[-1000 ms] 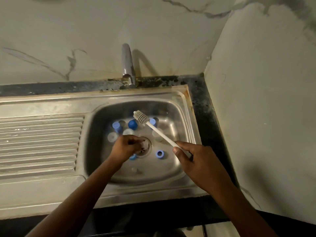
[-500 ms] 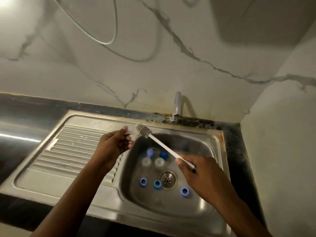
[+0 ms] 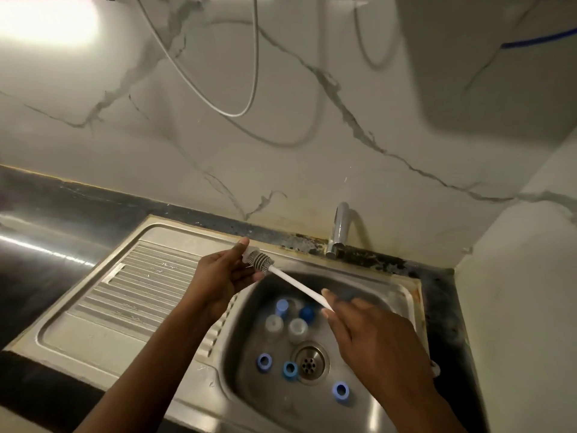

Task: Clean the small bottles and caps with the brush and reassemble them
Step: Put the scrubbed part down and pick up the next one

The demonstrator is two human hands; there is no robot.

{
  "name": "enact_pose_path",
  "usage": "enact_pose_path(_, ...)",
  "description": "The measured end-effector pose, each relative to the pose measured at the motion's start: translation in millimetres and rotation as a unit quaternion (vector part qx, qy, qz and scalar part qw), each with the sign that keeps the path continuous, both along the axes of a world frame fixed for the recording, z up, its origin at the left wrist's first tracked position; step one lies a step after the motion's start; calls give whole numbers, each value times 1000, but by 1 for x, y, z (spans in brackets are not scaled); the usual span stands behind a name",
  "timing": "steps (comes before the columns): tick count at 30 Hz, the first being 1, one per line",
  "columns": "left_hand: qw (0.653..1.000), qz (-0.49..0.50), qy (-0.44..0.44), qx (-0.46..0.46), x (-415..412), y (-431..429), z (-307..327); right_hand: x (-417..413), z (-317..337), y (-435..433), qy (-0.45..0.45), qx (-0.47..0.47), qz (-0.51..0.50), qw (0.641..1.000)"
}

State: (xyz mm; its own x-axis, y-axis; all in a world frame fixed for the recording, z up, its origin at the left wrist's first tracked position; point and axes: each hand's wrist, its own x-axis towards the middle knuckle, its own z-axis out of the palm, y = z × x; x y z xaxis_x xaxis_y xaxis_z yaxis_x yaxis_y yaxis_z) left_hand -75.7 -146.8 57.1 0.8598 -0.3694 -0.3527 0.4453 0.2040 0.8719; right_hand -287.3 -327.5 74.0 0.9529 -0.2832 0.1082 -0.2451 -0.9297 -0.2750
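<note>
The left hand pinches a small clear bottle, its mouth meeting the brush, whose handle slants down-right, gripped by the right hand.

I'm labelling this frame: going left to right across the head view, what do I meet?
Ribbed steel draining board → left hand gripping a small clear bottle → grey bristled brush head → chrome tap → right hand holding the white brush handle.

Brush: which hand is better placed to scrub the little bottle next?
Right, probably: the right hand grips the brush handle, with the bristles at the small bottle that the left hand holds.
</note>
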Motion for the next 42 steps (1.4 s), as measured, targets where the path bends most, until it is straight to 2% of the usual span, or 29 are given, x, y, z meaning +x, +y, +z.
enact_pose_path(2,1000,-5,8,-16,-2,-7,1,1,-5,0,-7,-2,2,1000)
enact_pose_path(3,1000,-8,5,-20,-4,-9,2,2,-6,-1,-18,35,-4,999)
enact_pose_path(6,999,-16,-2,-44,-8,-12,4,4,-10,0,-28,250,-22,968)
enact_pose_path(7,998,-21,-1,-58,-9,-12,5,5,-11,0,-25,346,-24,938)
enact_pose_path(8,997,-28,1,-74,-10,-12,6,6,-8,1,-7,459,-40,888)
enact_pose_path(10,994,-36,7,-100,-10,-12,4,7,1,0,81,647,-81,753)
enact_pose_path(11,993,-39,12,-110,-10,-12,3,7,5,-2,129,699,-84,698)
enact_pose_path(12,991,-42,20,-125,-10,-12,2,8,7,-5,165,729,-77,660)
enact_pose_path(14,985,-46,42,-163,-11,-12,1,10,7,-9,193,757,-60,621)
enact_pose_path(16,981,-40,52,-185,-11,-15,0,13,6,-9,183,748,-60,635)
enact_pose_path(17,982,-28,50,-182,-11,-16,0,15,5,-6,164,726,-58,666)
enact_pose_path(19,985,2,38,-165,-9,-20,0,18,4,1,90,629,-45,771)
enact_pose_path(21,988,32,29,-145,-9,-22,-1,20,-1,3,9,468,-16,884)
enact_pose_path(23,992,62,20,-107,-11,-25,-3,19,-5,0,-7,274,24,962)
enact_pose_path(24,993,77,19,-85,-12,-28,-4,18,-5,-2,-13,143,40,989)
enact_pose_path(25,993,93,21,-64,-15,-30,-5,16,-9,-7,-9,31,57,998)
enact_pose_path(27,993,115,25,-31,-18,-33,-9,12,-18,-12,18,-69,96,993)
enact_pose_path(29,992,123,18,-11,-20,-34,-10,11,-30,-20,-29,-135,104,985)
enact_pose_path(31,993,119,-4,1,-21,-34,-10,13,-28,-17,-19,-75,105,992)
enact_pose_path(33,993,112,-33,1,-21,-33,-7,15,-21,-12,-51,100,40,993)
enact_pose_path(35,994,95,-53,-20,-19,-31,-3,15,-24,-9,-35,319,9,947)
enact_pose_path(37,994,72,-63,-61,-15,-29,-1,17,-17,-3,4,499,-4,866)
enact_pose_path(39,991,51,-63,-103,-10,-27,0,17,-6,0,90,687,-54,719)
enact_pose_path(41,988,36,-53,-142,-7,-26,2,15,-4,1,183,799,-64,569)
enact_pose_path(42,986,28,-44,-160,-6,-25,4,15,-7,0,210,832,-53,511)
